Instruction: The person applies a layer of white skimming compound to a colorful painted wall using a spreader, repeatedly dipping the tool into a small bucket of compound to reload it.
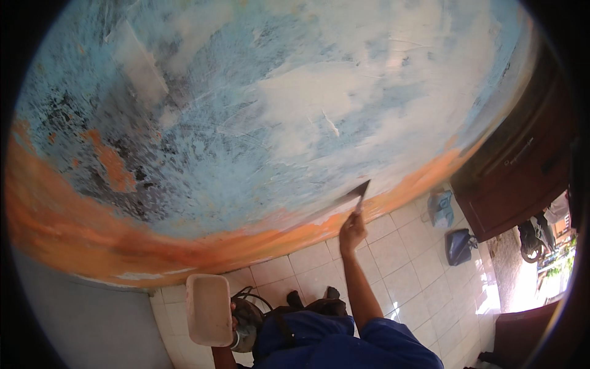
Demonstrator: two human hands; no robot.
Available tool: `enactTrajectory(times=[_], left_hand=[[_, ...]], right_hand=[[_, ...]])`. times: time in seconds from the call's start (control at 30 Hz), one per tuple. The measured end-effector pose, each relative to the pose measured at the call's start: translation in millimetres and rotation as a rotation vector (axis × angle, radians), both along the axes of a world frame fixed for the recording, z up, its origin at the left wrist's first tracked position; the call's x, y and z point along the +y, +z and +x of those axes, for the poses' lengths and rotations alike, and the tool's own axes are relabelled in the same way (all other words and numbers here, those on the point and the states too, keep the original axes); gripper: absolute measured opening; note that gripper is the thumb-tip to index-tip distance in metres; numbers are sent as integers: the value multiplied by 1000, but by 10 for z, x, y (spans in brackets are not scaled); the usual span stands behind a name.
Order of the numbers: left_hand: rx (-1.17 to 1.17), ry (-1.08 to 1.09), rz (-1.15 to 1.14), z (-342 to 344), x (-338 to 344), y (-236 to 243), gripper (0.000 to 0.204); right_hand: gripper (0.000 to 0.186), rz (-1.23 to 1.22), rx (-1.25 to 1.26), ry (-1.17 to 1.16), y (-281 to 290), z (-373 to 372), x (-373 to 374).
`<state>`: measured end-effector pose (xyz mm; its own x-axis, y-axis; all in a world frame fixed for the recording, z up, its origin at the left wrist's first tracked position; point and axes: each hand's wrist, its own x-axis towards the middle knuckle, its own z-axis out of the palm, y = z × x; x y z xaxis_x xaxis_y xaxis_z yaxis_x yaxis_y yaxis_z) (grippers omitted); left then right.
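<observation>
In my right hand (352,234) a putty knife (362,190) is gripped by its handle, its dark blade close to the lower part of the wall; whether it touches cannot be told. The wall (246,141) is worn blue with whitish smeared patches, dark bare spots at the left and an orange band along its foot. My left hand (234,312), mostly hidden behind the rim, holds a shallow white rectangular tub (209,310) at my left side. No filler can be made out in the tub.
Pale floor tiles (424,258) run along the wall. To the right lie a light blue plastic bag (441,209) and a dark blue bag (460,247), near a brown door (522,184) and a bright doorway. A grey wall (86,320) stands at the left.
</observation>
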<state>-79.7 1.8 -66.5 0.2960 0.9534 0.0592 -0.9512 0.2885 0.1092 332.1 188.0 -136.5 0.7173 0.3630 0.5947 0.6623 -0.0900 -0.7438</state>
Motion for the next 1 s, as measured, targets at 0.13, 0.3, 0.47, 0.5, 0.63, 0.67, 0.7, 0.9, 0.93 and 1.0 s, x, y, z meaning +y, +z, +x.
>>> enactTrajectory(times=[0.13, 0.3, 0.47, 0.5, 0.63, 0.67, 0.7, 0.9, 0.93, 1.0], left_hand=[[-12, -5, 13, -52, -12, -15, 71], [-10, -11, 21, -155, -19, -48, 72], [-11, 35, 27, -199, -93, -15, 73], [-14, 39, 31, -197, -96, -12, 73], [-29, 34, 49, -135, -46, 31, 74], [-39, 40, 63, -93, -34, 52, 74], [-35, 23, 63, -77, -9, 77, 75], [15, -42, 110, -144, 92, -90, 80], [45, -44, 117, -165, 101, -118, 80], [63, -30, 106, -159, 84, -114, 82]], right_hand=[[25, -145, 20, 314, 187, -1287, -484], [19, -227, 105, 669, 437, -1748, -959], [23, -167, 50, 197, 817, -526, -623], [24, -95, -11, 102, 930, -237, -494], [26, -48, -102, -52, 953, 192, -30], [26, -9, -135, -46, 950, 113, 33], [25, -56, -30, 35, 873, -109, 59], [25, -50, -167, 474, 1014, -1641, -600], [23, 18, -209, 546, 1009, -1599, -704], [21, -9, -197, 502, 900, -1320, -882]])
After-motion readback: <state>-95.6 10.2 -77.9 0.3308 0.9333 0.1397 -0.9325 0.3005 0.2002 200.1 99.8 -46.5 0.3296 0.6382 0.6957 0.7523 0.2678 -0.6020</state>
